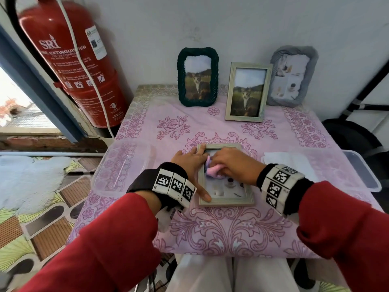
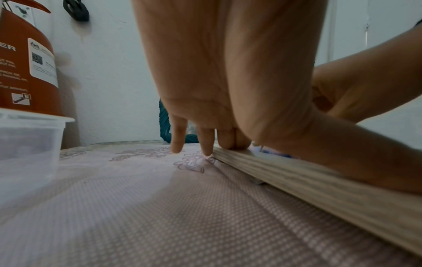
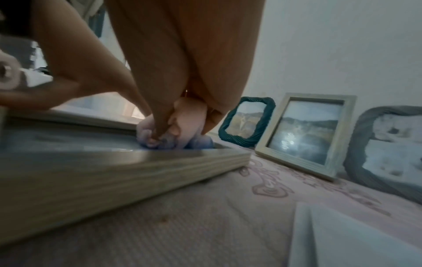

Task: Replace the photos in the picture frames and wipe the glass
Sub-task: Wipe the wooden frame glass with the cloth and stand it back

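Note:
A grey wooden picture frame (image 1: 228, 202) lies flat, glass up, in the middle of the table. My left hand (image 1: 190, 163) presses on its left rail with straight fingers; the forefinger reaches the top left corner and the thumb lies near the bottom left corner. In the left wrist view the same rail (image 2: 319, 187) runs under my left hand (image 2: 219, 140). My right hand (image 1: 231, 163) grips a bunched pink cloth (image 1: 211, 170) against the upper left of the glass. The right wrist view shows the cloth (image 3: 196, 142) in the frame's (image 3: 114, 171) far corner.
Three frames stand against the wall: dark green (image 1: 197, 77), grey wooden (image 1: 247, 92) and grey woven (image 1: 292, 76). A clear plastic tub (image 1: 120, 167) sits on the left, another tub (image 1: 364, 171) on the right with white paper (image 1: 280, 158). A red fire extinguisher (image 1: 71, 60) stands at left.

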Tool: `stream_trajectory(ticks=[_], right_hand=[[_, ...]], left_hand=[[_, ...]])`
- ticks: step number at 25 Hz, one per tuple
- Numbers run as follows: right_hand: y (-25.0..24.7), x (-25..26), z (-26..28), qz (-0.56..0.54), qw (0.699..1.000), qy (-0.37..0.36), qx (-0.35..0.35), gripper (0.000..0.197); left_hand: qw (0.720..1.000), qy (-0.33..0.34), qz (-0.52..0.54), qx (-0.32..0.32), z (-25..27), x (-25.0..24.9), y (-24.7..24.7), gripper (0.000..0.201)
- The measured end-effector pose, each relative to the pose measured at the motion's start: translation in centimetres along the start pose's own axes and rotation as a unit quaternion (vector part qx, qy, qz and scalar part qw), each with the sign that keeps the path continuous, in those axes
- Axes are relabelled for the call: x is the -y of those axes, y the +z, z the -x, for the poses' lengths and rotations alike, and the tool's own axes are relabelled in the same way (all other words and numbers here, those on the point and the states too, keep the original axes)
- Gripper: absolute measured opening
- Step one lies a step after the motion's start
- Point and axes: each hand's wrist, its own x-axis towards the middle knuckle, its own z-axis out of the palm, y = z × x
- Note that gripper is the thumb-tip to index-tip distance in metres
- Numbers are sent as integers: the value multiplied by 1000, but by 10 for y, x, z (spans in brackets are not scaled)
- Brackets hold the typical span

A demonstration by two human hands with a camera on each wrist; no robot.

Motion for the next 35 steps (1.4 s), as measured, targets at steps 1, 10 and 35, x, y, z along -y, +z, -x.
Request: stream_trajectory(ticks=[1,10,35], right_hand=[[5,6,4,-4,1000,-6,3,19],[1,0,53,21,999,7,37,33],[1,8,32,-257,918,224,-203,21]], left_hand=[[1000,-3,-7,1,0,0,0,126],[1000,-3,-16,13,-1,3,1,131],[999,-8,-11,-36,12,-17,-11,103]])
